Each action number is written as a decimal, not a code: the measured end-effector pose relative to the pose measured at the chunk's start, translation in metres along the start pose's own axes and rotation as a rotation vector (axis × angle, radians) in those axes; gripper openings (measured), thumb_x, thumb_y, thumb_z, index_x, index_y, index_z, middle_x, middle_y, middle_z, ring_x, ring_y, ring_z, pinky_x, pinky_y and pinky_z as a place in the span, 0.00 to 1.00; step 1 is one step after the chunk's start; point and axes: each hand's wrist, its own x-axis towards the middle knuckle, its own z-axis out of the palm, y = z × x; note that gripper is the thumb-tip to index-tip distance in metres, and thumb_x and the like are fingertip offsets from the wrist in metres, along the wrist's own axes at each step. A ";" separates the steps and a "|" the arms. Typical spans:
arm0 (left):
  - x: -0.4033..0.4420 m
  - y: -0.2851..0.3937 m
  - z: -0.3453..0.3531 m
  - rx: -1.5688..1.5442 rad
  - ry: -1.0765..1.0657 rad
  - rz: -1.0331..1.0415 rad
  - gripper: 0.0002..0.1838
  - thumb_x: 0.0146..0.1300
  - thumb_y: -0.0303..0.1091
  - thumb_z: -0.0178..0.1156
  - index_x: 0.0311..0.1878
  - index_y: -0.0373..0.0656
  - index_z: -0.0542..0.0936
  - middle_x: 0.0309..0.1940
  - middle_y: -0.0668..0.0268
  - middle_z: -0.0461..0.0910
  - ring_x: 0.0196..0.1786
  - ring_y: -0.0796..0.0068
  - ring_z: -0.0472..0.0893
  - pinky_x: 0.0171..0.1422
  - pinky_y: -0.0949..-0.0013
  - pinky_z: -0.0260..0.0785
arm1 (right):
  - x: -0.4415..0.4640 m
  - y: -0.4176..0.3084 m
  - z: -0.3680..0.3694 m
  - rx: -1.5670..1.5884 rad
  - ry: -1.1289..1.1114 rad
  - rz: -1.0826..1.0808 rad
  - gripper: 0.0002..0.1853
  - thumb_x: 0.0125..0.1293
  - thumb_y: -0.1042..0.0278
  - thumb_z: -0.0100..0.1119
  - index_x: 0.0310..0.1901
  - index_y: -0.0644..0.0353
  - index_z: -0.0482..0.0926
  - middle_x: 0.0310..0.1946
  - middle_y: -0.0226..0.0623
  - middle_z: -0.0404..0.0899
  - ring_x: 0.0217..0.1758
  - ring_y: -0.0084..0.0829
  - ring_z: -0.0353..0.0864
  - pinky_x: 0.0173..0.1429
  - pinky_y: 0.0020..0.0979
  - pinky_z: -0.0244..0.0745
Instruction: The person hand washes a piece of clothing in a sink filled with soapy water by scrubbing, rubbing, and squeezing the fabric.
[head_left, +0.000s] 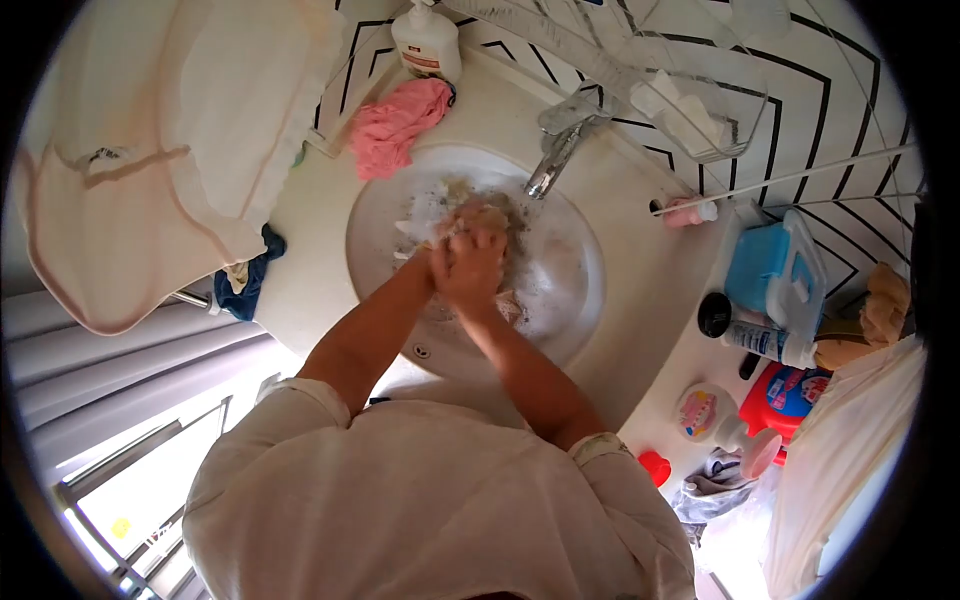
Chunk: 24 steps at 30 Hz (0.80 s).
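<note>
Both my hands are together in the round white sink [590, 290], over soapy grey water with foam and dark specks. My right hand [468, 268] is closed, its fingers curled beside and partly over the other hand. My left hand [468, 222] is closed too, and most of its fingers are hidden. Between and under them is a wet, bunched light-coloured cloth, mostly covered by the hands. A pale patterned corner of cloth [510, 306] shows beside my right wrist. The chrome faucet [555, 160] stands behind the hands, with no stream of water visible.
A pink cloth [402, 125] and a soap pump bottle [427, 42] sit at the back left. A wire rack [735, 140] hangs at the back right. Along the right are a blue box [757, 262], a dark-capped bottle [760, 338] and a red detergent bottle [770, 400].
</note>
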 end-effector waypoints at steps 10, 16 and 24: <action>0.030 -0.018 -0.011 0.037 -0.050 0.023 0.15 0.63 0.35 0.52 0.51 0.40 0.72 0.45 0.61 0.77 0.45 0.66 0.77 0.49 0.61 0.73 | 0.001 0.155 0.047 1.186 0.100 1.172 0.21 0.58 0.55 0.55 0.47 0.63 0.74 0.37 0.44 0.77 0.39 0.37 0.77 0.45 0.38 0.71; 0.048 -0.016 -0.040 0.197 0.185 0.201 0.15 0.61 0.32 0.54 0.52 0.40 0.71 0.45 0.62 0.76 0.46 0.66 0.77 0.47 0.64 0.73 | -0.040 0.141 0.077 0.466 -0.336 0.714 0.21 0.60 0.59 0.52 0.50 0.64 0.69 0.38 0.46 0.77 0.39 0.45 0.76 0.48 0.40 0.71; 0.021 0.003 -0.008 -0.291 -0.079 0.051 0.25 0.62 0.53 0.50 0.52 0.43 0.73 0.46 0.61 0.75 0.47 0.65 0.75 0.50 0.64 0.72 | 0.002 0.040 0.017 0.438 -0.075 0.383 0.13 0.50 0.66 0.60 0.35 0.63 0.74 0.38 0.47 0.71 0.43 0.42 0.72 0.47 0.42 0.69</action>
